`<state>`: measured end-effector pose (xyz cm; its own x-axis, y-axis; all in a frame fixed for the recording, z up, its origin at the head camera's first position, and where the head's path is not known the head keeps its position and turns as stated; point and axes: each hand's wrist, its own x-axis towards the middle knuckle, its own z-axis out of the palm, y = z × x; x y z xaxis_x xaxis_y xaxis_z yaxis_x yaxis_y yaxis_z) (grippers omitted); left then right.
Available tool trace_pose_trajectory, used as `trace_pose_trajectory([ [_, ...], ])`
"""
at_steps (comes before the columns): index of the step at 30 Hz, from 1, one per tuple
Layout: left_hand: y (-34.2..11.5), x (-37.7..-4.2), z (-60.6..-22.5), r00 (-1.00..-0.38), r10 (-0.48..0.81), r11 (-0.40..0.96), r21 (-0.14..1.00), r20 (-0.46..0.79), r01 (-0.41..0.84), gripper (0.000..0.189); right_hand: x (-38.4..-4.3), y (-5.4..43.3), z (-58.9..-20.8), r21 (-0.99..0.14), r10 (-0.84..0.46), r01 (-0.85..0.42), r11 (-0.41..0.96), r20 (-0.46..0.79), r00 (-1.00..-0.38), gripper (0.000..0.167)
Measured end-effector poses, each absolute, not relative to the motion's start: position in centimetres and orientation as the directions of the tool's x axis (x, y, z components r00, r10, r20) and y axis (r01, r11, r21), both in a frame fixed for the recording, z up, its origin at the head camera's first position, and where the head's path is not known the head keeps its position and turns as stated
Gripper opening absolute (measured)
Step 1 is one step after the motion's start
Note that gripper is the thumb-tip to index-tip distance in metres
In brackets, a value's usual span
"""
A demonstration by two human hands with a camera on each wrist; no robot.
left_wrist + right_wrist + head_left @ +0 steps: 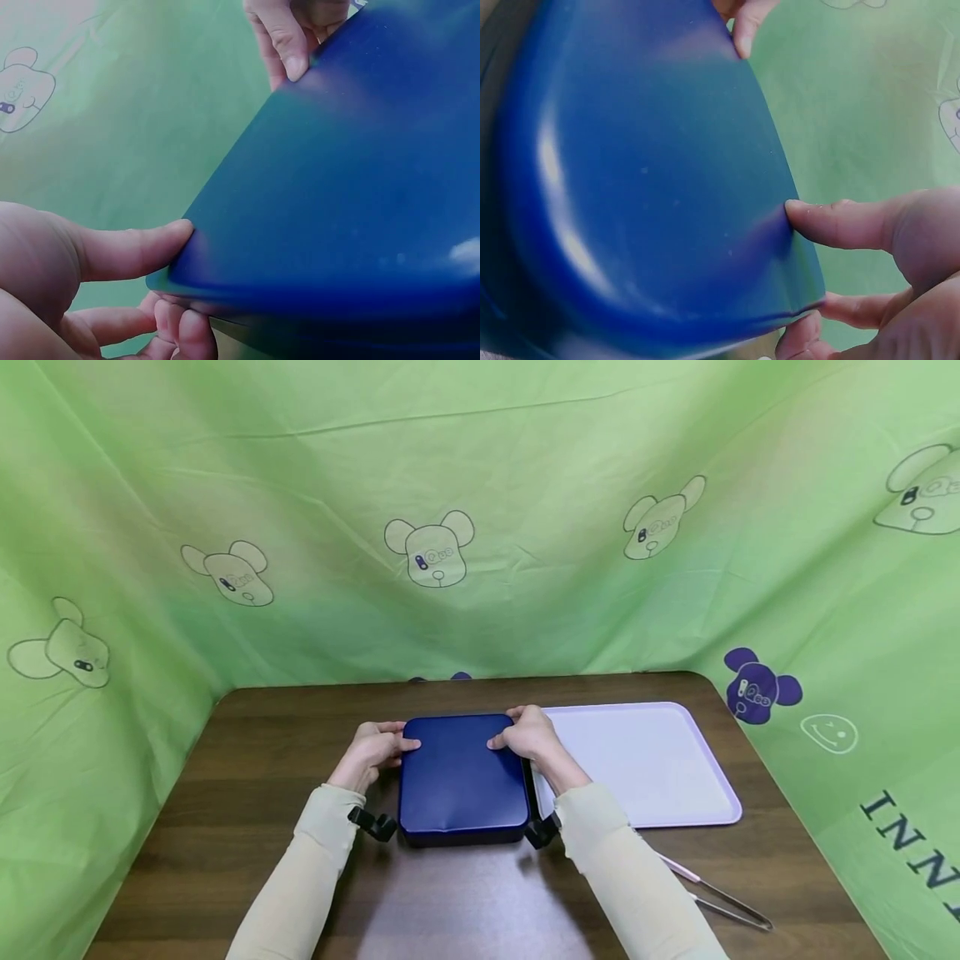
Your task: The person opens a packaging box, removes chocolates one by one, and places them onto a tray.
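A square, dark blue box (463, 777) with rounded corners and a black lower side stands in front of me on the wooden table. At its far left corner, my left hand (371, 750) grips the edge, thumb on the blue top and fingers curled beneath the rim. My right hand (531, 735) holds the far right corner in the same way. In the left wrist view, the left thumb (139, 251) presses the glossy lid at the corner. The right thumb (840, 223) lies on the lid's edge in the right wrist view. The box's inside is hidden.
Right of the box lies a white tray (637, 764) with a pale purple rim, partly behind my right forearm. Tongs (681, 869) with pinkish handles lie nearer, partly under that sleeve in view. A green printed curtain (330, 643) encloses the table (247, 827).
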<state>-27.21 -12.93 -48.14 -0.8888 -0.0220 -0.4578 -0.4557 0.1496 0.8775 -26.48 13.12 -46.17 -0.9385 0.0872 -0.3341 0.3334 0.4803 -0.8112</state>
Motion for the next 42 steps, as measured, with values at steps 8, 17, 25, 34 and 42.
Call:
trace_pose_trajectory([
  [8, -12.9, -27.2, -48.2, -0.89, 0.001, 0.136, 0.882, -0.457, -0.452, 0.056, -26.6, 13.5, -46.5, -0.851, 0.057, 0.34, 0.4, -0.348, -0.936, 0.071],
  [17, -13.0, -27.2, -48.2, -0.89, 0.034, 0.087, 0.888, -0.455, -0.451, 0.058, -26.4, 14.0, -47.0, -0.885, 0.041, 0.352, 0.304, -0.357, -0.933, 0.074],
  [25, -13.1, -27.1, -48.3, -0.89, 0.048, 0.072, 0.89, -0.454, -0.451, 0.059, -26.2, 14.0, -46.8, -0.897, 0.036, 0.342, 0.279, -0.346, -0.938, 0.075],
  [34, -13.3, -26.2, -48.5, -0.892, 0.023, 0.048, 0.892, -0.451, -0.45, 0.053, -25.0, 14.0, -47.4, -0.901, 0.052, 0.321, 0.293, -0.32, -0.946, 0.074],
  [42, -13.8, -24.3, -48.6, -0.909, 0.045, 0.003, 0.91, -0.414, -0.414, 0.049, -23.2, 14.7, -47.3, -0.922, 0.041, 0.291, 0.255, -0.29, -0.956, 0.073],
])
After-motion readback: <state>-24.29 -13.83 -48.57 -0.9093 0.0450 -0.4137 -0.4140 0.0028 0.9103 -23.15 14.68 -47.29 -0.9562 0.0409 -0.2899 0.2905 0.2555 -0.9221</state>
